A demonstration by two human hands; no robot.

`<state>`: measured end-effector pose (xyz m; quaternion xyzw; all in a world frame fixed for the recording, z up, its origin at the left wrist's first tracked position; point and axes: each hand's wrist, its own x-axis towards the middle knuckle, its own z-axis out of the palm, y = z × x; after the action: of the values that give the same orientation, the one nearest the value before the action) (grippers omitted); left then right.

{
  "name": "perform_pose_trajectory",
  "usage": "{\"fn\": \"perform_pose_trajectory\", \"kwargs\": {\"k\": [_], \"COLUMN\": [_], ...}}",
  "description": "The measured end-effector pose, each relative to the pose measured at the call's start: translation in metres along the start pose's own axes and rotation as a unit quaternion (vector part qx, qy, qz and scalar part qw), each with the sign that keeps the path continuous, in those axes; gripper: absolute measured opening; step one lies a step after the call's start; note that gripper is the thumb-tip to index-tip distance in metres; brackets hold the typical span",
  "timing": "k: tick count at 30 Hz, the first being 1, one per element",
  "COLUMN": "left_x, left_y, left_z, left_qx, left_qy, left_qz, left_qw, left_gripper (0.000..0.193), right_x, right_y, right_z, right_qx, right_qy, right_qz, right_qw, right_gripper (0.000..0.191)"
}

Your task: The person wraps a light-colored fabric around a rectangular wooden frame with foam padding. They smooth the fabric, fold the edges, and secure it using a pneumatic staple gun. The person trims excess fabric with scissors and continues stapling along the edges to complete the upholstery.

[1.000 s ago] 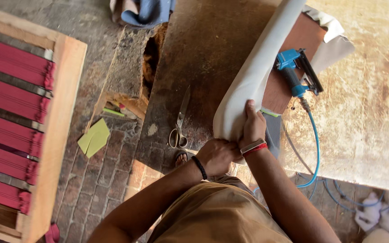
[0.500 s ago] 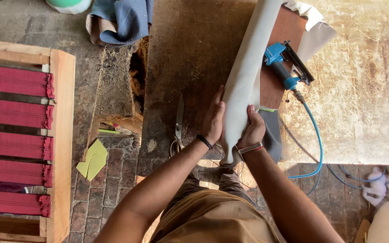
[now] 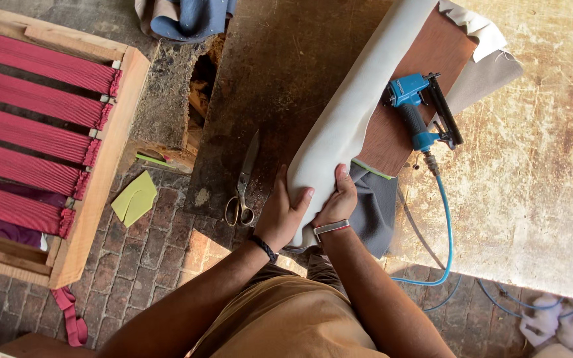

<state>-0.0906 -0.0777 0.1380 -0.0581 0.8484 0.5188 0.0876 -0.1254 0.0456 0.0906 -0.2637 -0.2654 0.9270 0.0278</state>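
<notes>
Left hand [image 3: 283, 215] and right hand [image 3: 339, 199] both closed around near end of white padded panel [image 3: 356, 109] on counter [image 3: 280, 79], scissors [image 3: 241, 185] just left, blue staple gun [image 3: 422, 113] right

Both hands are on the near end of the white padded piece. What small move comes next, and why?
Probably keep the left hand pressing the white cover tight and free the right hand toward the blue staple gun. Both hands clamp the cover's near end, and the gun lies just right of it on the brown board.
</notes>
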Motion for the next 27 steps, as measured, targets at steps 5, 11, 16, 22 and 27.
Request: {"fn": "perform_pose_trajectory", "kwargs": {"k": [5,11,16,22,27], "left_x": [-0.008,-0.003,-0.001,0.001,0.008], "left_y": [0.0,0.007,0.011,0.003,-0.008], "left_z": [0.002,0.0,0.005,0.0,-0.004], "left_qx": [0.019,0.069,0.108,0.125,0.15], "left_qy": [0.035,0.046,0.095,0.104,0.118], "left_qz": [0.017,0.02,-0.012,0.053,0.112], "left_qw": [0.999,0.996,0.99,0.985,0.975], "left_gripper": [0.093,0.095,0.09,0.093,0.097], "right_x": [0.009,0.016,0.02,0.035,0.13], "right_y": [0.014,0.024,0.023,0.004,-0.113], "right_z": [-0.011,-0.007,0.0,-0.002,-0.01], "right_qx": [-0.09,-0.224,-0.27,-0.38,-0.712], "right_qy": [0.001,-0.075,-0.078,-0.174,-0.171], "right_qz": [-0.037,-0.145,-0.147,-0.155,-0.463], "right_qw": [0.995,0.961,0.948,0.895,0.499], "right_gripper": [0.04,0.038,0.037,0.037,0.019]}}
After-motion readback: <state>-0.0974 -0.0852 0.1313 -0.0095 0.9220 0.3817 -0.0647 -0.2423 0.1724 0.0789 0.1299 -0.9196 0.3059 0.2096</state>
